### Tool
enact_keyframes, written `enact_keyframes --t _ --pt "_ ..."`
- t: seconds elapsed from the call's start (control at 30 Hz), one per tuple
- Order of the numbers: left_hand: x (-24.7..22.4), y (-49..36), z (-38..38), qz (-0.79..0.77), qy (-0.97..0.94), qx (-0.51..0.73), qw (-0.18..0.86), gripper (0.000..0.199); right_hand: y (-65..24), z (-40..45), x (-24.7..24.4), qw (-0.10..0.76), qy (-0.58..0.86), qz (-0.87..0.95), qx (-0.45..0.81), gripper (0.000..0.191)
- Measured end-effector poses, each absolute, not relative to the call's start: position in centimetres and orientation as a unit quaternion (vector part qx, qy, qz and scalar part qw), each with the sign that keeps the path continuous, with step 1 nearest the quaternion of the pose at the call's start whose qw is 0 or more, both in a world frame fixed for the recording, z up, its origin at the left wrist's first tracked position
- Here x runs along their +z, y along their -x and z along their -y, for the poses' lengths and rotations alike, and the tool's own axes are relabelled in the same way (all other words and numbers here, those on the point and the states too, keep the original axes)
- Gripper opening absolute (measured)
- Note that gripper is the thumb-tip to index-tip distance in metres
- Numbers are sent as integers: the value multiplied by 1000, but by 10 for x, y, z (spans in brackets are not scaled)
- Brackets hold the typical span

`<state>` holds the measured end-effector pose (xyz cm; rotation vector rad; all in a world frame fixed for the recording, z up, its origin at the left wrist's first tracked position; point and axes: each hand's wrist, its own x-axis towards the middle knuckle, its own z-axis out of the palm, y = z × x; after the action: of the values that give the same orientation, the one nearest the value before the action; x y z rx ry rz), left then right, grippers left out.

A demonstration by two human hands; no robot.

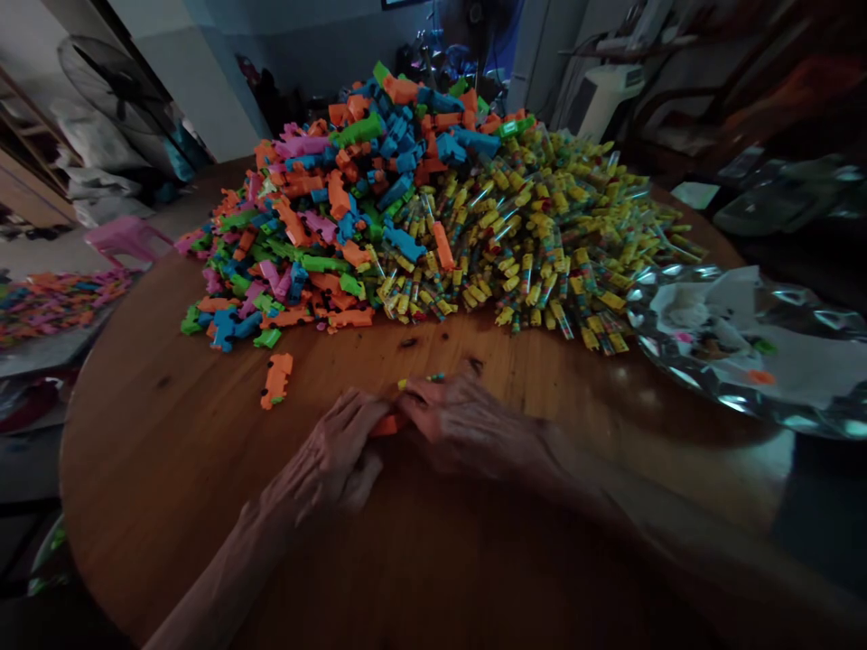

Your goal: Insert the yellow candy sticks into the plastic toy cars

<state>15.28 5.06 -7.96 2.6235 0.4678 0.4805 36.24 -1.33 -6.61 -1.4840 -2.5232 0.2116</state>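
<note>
Near the middle of the table my left hand (340, 447) is closed, thumb and fingers pinching an orange plastic toy car (385, 425), mostly covered by the hands. My right hand (461, 420) meets it from the other side, its fingers curled over the car's right end. A small clear tube with a yellow end (404, 384) pokes out by the right fingers; whether it is gripped in them or fixed to the car is hidden. Another orange toy car (276, 381) lies on the table to the left of my hands.
Ahead rises a big heap of orange, blue, green and pink toy cars (291, 244), beside a pile of yellow-ended clear tubes (542, 235). A shiny silver tray (650, 348) with paper stands right on the round wooden table (135, 433). A pink stool (125, 236) is at left.
</note>
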Motion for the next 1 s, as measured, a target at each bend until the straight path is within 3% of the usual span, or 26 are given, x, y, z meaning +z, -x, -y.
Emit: enact_keyframes --t 0.17,0.8,1.0 --pt "-78 -150 -44 -243 -924 182 231 54 -360 14 -67 102 481 867 79 17" --pt "-79 -156 -49 -154 -935 179 263 37 -360 19 -79 113 480 864 105 11" --pt "-85 -152 -52 -168 -941 181 230 38 -364 15 -79 104 498 849 140 24"
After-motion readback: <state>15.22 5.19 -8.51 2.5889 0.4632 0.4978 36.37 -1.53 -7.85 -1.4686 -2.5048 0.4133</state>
